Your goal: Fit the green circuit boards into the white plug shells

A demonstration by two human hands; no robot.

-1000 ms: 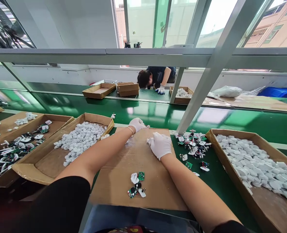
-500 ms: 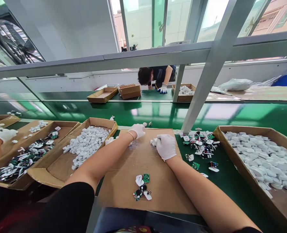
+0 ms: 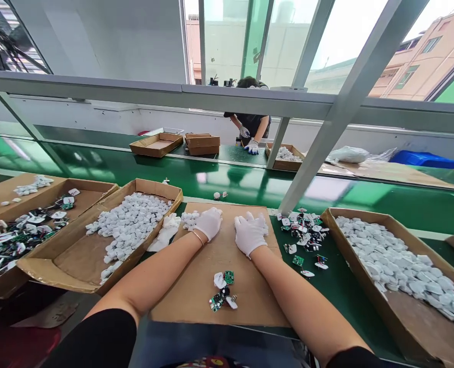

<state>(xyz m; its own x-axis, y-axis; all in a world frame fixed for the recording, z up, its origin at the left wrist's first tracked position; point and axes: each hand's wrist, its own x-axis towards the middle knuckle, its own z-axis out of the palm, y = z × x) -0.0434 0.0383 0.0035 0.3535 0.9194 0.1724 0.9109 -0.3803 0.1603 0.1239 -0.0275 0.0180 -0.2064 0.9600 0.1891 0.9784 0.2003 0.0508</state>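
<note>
Looks mid-batch: small white plastic pieces (image 3: 133, 217) heaped in brown cardboard tray (image 3: 73, 253); clusters (image 3: 189, 220) on flat brown cardboard sheet (image 3: 184, 299) beside white-gloved left hand (image 3: 210, 224), loosely curled, and white-gloved right hand (image 3: 249, 235), part-bent; can't tell either grip. Green-and-white circuit-board pile (image 3: 302, 229) likely left. Counts: two clusters, two small white parts (image 3: 217, 196) on green belt (image 3: 165, 167); heap, boards uncountable.

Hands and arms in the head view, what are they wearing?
The left hand and right hand both wear short white gloves. A thin, light band sits just above the left glove. Black sleeves leave the forearms bare. No glove markings show.
</note>
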